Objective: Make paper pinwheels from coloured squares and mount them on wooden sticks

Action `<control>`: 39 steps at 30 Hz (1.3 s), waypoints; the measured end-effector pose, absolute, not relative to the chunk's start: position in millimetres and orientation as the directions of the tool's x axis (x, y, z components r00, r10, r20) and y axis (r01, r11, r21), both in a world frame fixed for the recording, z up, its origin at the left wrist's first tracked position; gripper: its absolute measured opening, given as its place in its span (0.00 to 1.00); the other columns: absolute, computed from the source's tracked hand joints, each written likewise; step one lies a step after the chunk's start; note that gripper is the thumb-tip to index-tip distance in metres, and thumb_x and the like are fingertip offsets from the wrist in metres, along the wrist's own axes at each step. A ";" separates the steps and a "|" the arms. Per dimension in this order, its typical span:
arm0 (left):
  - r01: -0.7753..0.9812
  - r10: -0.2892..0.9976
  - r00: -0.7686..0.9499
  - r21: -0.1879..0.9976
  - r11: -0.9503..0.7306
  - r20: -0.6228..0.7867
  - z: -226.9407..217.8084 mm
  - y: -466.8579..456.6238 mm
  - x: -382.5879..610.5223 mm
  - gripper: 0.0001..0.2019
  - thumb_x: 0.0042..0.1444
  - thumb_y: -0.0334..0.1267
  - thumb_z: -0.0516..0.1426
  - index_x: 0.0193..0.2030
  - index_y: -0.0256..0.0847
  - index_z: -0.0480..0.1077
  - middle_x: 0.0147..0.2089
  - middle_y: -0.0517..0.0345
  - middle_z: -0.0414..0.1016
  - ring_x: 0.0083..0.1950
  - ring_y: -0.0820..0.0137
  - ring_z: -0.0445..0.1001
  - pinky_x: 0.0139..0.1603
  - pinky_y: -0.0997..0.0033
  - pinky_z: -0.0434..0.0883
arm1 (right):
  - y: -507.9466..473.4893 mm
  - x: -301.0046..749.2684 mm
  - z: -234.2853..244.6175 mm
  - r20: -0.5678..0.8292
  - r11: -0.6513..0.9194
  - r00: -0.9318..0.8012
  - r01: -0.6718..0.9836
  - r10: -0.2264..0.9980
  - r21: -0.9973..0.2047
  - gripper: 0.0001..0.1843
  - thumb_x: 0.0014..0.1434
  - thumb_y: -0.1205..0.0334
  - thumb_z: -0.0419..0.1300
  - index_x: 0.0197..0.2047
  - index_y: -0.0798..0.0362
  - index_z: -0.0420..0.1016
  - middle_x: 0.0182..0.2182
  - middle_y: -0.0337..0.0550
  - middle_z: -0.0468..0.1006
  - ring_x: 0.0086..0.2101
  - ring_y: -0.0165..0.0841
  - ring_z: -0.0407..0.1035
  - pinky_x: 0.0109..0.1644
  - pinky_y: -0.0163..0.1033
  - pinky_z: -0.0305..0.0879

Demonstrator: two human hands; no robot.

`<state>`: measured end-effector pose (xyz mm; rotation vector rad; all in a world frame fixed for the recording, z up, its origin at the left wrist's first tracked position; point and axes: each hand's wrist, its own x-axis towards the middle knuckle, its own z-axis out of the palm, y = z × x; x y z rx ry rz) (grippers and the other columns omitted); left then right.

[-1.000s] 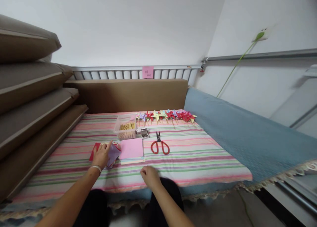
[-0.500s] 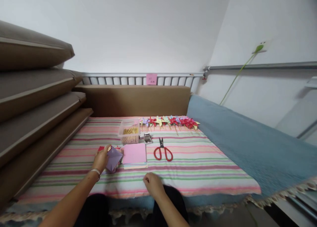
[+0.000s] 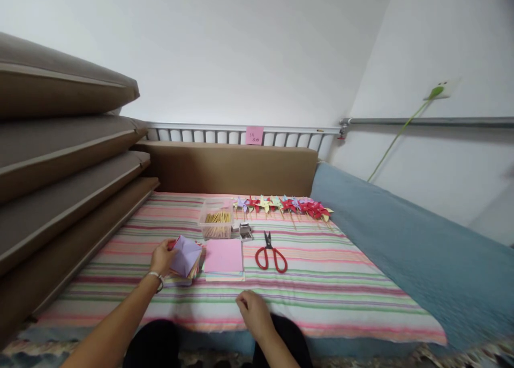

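At the left of the striped cloth, my left hand [image 3: 162,257] has its fingers closed on the left edge of a creased purple paper square [image 3: 185,256]. That square tops a loose pile of coloured papers, with a bit of red showing by my fingertips. Just right of the pile lies a neat stack of paper squares, a pink sheet [image 3: 223,255] uppermost. My right hand [image 3: 254,310] rests near the cloth's front edge by my knee, fingers curled, with nothing visible in them. Red-handled scissors [image 3: 271,256] lie beyond it, blades pointing away.
Behind the papers stands a clear plastic box [image 3: 217,230] of thin wooden sticks, beside a small open box [image 3: 245,233] of tiny pieces. Several paper pinwheels [image 3: 287,204] on sticks lie along the back. Stacked brown cushions [image 3: 72,137] rise at the left.
My left hand has shifted from over the purple paper to its left edge, and the paper lies flatter on the pile. My right hand stays by my knee. The whole view has moved slightly.
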<state>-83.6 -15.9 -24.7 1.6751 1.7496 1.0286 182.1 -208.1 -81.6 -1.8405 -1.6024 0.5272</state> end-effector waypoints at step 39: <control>-0.094 0.933 -0.358 0.994 -0.064 0.027 -51.1 -13.9 -106.5 0.21 0.34 0.33 0.64 0.40 0.38 0.72 0.43 0.49 0.78 0.48 0.59 0.75 0.49 0.61 0.70 | -37.8 56.2 -37.0 0.111 -0.085 0.323 0.536 0.940 -0.840 0.13 0.64 0.58 0.58 0.49 0.54 0.72 0.48 0.46 0.74 0.43 0.36 0.71 0.47 0.47 0.70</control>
